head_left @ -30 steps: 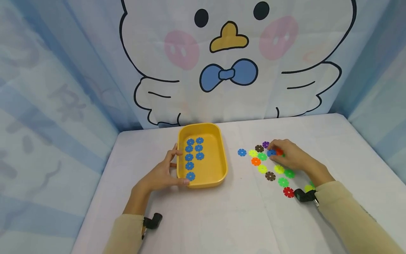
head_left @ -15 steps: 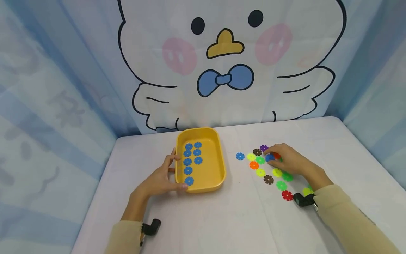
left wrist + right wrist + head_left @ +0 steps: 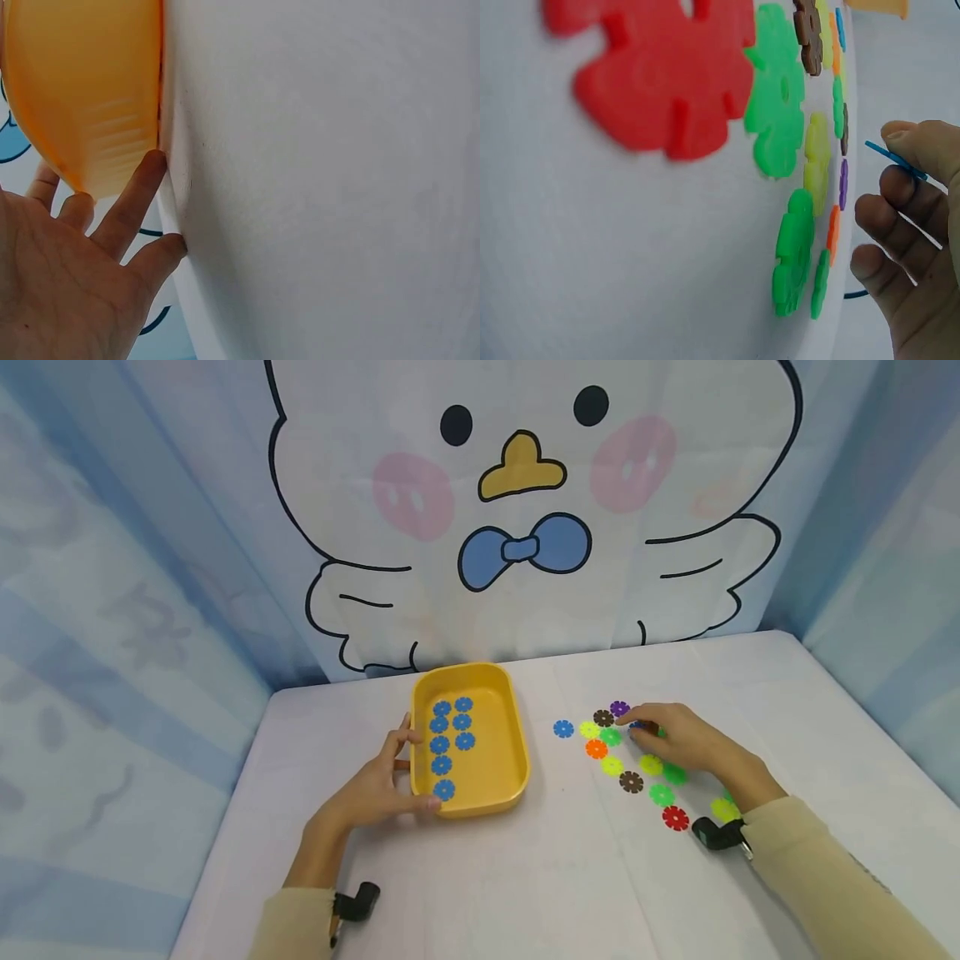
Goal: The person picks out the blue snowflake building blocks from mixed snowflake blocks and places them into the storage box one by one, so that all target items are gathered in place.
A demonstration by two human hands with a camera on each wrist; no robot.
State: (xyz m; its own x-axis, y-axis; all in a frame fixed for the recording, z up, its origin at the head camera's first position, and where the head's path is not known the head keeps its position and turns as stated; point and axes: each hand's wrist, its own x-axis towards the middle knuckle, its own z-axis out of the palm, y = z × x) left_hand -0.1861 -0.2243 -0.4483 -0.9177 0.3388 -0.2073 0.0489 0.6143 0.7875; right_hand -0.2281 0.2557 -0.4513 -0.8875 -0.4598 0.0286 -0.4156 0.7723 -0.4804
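Observation:
My right hand (image 3: 678,739) pinches a blue snowflake disc (image 3: 896,159) between thumb and forefinger, lifted off the table, as the right wrist view shows. Loose discs lie under and around it, among them a purple disc (image 3: 619,708), a dark brown disc (image 3: 632,782) and a red disc (image 3: 676,818). My left hand (image 3: 371,789) holds the yellow tray (image 3: 498,777) at its left side, thumb at the near left corner and fingers along the left rim. Several blue discs (image 3: 439,745) lie flat inside the tray, in two columns on its left half.
A lone blue disc (image 3: 563,728) lies between tray and pile. Green, yellow and orange discs, such as an orange disc (image 3: 596,749), spread over the white table (image 3: 525,885). A printed cloth (image 3: 525,618) hangs behind the table's far edge.
My right thumb and forefinger have closed on a blue disc and raised it slightly from the pile. My left hand stays at the tray. The head view has tilted a little.

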